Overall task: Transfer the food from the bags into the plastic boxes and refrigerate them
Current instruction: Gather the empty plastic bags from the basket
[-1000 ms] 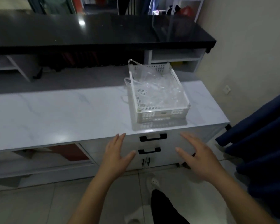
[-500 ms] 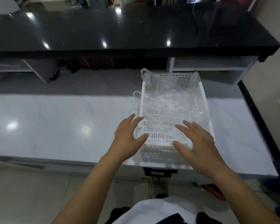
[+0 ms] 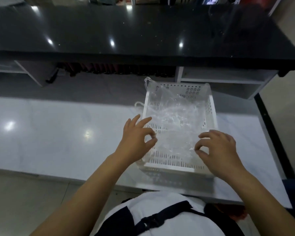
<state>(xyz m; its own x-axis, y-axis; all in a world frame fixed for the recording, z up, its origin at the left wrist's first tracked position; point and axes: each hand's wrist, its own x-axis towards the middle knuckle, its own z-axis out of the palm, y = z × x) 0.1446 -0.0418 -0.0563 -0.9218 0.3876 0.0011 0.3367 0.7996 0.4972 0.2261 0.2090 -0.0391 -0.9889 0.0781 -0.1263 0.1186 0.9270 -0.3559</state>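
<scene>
Both hands are over the near half of the white perforated plastic basket, one to each side. Left hand has thumb and forefinger meeting in a pinch at the edge of the crumpled clear plastic bags, its other fingers fanned out above the basket's left rim; whether film is actually caught in that pinch, I cannot tell. Right hand does the same on the other side, thumb and forefinger closing on the clear film at the basket's near right part, the remaining fingers curled loosely above.

One basket, sitting on the white marble-patterned surface, close to its near edge and toward its right end. Clear bags fill it in a tangle, too crumpled to count; two looped handles spill over the left wall, one at the far corner, one midway along. No food can be made out inside the film.

Behind the basket rises a glossy black raised countertop, with open white shelf compartments tucked beneath it. Nothing stands between the hands and the bags. At the bottom, a white shirt with a dark strap and buckle.
</scene>
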